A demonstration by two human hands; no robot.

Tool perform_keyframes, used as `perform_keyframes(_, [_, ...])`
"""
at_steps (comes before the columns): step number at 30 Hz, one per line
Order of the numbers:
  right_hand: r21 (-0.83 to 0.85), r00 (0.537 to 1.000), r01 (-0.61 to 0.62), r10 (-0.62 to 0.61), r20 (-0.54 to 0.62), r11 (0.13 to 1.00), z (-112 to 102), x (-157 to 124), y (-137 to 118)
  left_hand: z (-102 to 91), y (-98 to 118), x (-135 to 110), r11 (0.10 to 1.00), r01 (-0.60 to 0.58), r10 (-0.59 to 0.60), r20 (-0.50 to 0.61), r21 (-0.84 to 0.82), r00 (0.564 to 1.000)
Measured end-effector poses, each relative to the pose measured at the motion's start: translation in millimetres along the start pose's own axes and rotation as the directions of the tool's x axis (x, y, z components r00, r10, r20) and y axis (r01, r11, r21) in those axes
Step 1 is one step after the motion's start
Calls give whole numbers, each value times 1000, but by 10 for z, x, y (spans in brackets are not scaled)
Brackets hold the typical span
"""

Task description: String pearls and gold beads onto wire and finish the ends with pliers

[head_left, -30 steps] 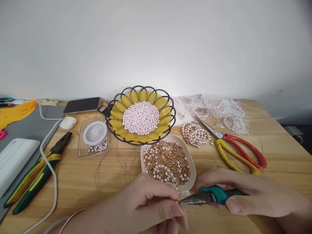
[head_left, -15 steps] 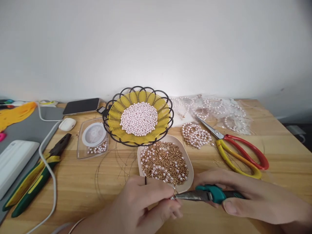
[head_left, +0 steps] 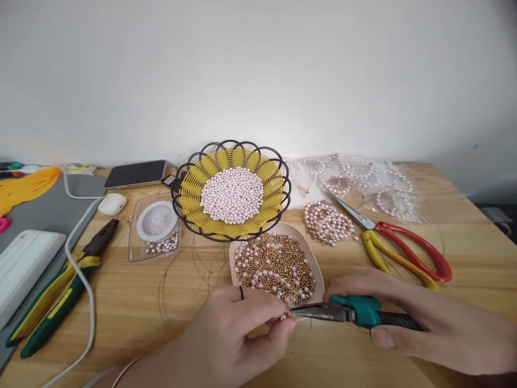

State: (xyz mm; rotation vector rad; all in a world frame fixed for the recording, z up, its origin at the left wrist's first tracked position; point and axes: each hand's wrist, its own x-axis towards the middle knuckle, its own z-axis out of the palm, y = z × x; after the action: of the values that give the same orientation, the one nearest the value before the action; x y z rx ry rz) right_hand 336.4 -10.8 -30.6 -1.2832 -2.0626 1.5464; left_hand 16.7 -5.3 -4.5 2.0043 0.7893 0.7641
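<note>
My left hand (head_left: 238, 334) is closed in a pinch on a small pearl bead piece (head_left: 285, 316) near the table's front edge. My right hand (head_left: 428, 328) grips teal-handled pliers (head_left: 343, 312), whose metal tip meets that bead piece. Just behind both hands lies a pink oval dish (head_left: 319, 275) filled with gold and pearl beads. Behind it stands a yellow basket with a black wire rim (head_left: 186, 183), holding a heap of pale pink pearls.
Red-and-yellow scissors (head_left: 399, 250) lie to the right, next to pearl bracelets (head_left: 328, 222) and a bag of more. On the left: green-yellow pliers (head_left: 60, 291), a clear box with a thread spool (head_left: 155, 226), a white cable (head_left: 86, 318), a phone (head_left: 135, 173).
Both hands have shifted slightly away from me toward the pink dish, and the left fingers have turned the bead piece at the pliers' tip. Nothing else on the table moved.
</note>
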Motion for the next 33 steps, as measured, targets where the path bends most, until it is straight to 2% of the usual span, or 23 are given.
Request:
perform_keyframes(12, [5, 999, -30, 30, 36, 1000, 15, -3, -20, -28, 13, 13, 1000, 17, -18, 55, 23, 998])
perform_keyframes(14, [19, 999, -38, 38, 36, 999, 17, -15, 5, -29, 13, 11, 998, 57, -55, 66, -26, 996])
perform_keyframes(17, [41, 998, -50, 49, 28, 998, 22, -63, 53, -49, 29, 28, 961, 198, -176, 123, -191, 977])
perform_keyframes(20, [47, 998, -60, 59, 24, 997, 24, -128, 92, -84, 53, 55, 843, 394, -301, 287, -366, 909])
perform_keyframes(22, [24, 998, -69, 68, 12, 997, 27, -163, 110, -96, 61, 66, 720, 518, -341, 415, -462, 844])
perform_keyframes(24, [-7, 997, -72, 72, -8, 997, 34, -189, 133, -94, 53, 71, 584, 594, -341, 496, -554, 798])
perform_keyframes(27, [-24, 998, -60, 60, -34, 998, 56, -231, 194, -85, 21, 78, 437, 620, -306, 541, -652, 784])
perform_keyframes(33, [12, 996, -70, 70, -58, 998, 112, -357, 347, -101, -44, 80, 311, 665, -257, 613, -679, 747])
